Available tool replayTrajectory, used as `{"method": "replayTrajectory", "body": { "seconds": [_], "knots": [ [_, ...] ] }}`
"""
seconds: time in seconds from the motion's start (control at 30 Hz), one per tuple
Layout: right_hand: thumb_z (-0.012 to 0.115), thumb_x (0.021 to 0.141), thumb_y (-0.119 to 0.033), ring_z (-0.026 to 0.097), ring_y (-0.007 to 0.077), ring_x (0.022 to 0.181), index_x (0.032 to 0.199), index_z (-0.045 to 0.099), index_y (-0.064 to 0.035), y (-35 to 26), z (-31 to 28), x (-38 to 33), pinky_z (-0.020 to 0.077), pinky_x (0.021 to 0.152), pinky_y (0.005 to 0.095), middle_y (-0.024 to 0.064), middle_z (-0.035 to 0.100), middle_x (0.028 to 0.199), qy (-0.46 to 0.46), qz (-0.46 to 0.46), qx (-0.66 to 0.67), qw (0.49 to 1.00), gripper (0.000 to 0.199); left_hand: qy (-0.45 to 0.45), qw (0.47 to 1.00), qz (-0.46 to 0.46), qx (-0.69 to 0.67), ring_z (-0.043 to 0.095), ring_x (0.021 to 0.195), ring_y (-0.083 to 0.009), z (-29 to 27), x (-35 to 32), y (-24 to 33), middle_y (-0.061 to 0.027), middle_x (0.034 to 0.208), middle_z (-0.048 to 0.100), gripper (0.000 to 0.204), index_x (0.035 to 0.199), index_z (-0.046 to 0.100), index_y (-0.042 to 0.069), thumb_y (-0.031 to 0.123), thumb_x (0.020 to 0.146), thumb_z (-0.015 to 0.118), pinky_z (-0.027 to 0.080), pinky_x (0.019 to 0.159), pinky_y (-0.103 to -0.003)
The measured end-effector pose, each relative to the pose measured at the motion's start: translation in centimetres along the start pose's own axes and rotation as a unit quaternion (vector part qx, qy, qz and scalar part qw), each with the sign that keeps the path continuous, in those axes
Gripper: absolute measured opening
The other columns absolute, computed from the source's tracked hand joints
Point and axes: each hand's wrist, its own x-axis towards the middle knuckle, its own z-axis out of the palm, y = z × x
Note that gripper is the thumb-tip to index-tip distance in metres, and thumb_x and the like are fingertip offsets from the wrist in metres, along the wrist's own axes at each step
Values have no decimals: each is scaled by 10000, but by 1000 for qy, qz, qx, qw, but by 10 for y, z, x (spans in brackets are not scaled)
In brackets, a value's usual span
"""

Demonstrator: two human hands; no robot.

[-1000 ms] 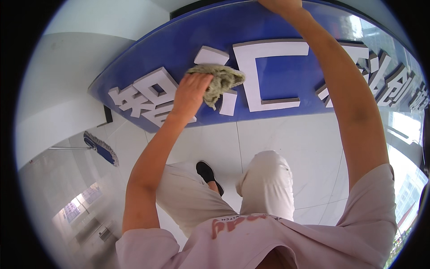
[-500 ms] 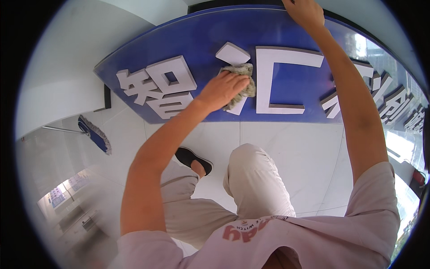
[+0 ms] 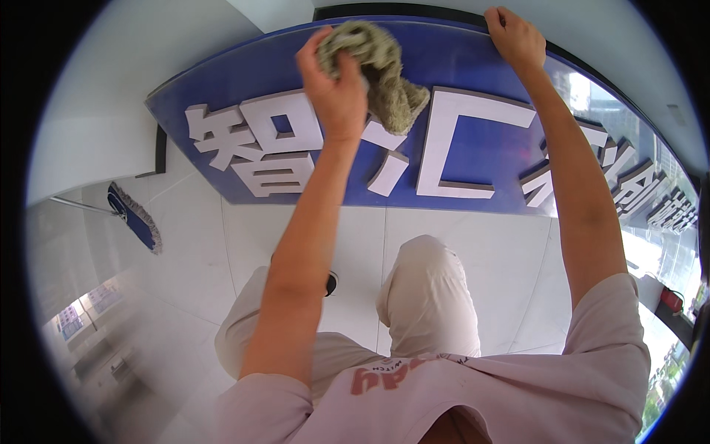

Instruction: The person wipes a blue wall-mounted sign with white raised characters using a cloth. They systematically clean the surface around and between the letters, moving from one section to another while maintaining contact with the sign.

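Glossy blue panel (image 3: 481, 133): left hand (image 3: 336, 100) pinches shaggy, crumpled cloth (image 3: 386, 74); right hand (image 3: 520, 46) curls over its top edge.

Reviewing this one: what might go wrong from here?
The loose cloth hanging from the left hand might snag on the raised white characters. The right hand, at the upper edge of the blue panel, might slip if it bears weight.
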Motion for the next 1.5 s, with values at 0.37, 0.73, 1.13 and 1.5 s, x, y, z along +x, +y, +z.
{"method": "replayTrajectory", "body": {
  "seconds": [0.37, 0.73, 1.13, 1.5],
  "knots": [
    [512, 941, -391, 670, 363, 712, 847, 691, -117, -7, -9, -1, 530, 618, 444, 148, 689, 740, -2, -27, -22, 999, 341, -214, 893, 146, 368, 572, 1026, -356, -40, -45, -49, -131, 1103, 597, 469, 1194, 604, 93, 97, 740, 718, 451, 866, -461],
    [514, 950, -387, 660, 379, 616, 818, 693, -150, -3, -3, -5, 538, 558, 468, 155, 672, 665, 90, -58, -35, 994, 325, -2, 935, -331, -125, 666, 981, -179, -61, -27, 35, -105, 1132, 664, 275, 1178, 576, 8, 208, 991, 597, 536, 792, -324],
    [500, 973, -459, 669, 391, 788, 970, 687, -153, 18, -1, -3, 526, 687, 482, 143, 698, 811, 41, -25, -12, 999, 359, -212, 793, 232, 522, 393, 1351, -353, -142, 68, -83, -118, 1396, 454, 574, 1430, 485, 281, 244, 880, 644, 303, 1043, -648],
    [451, 1000, -457, 659, 398, 773, 944, 661, -131, 22, 5, 3, 510, 685, 496, 141, 693, 805, 15, -10, -77, 997, 392, -149, 869, 274, 384, 436, 1343, -312, -93, 71, -83, -102, 1403, 517, 509, 1307, 606, 203, 134, 806, 670, 345, 1073, -556]
  ]
}}
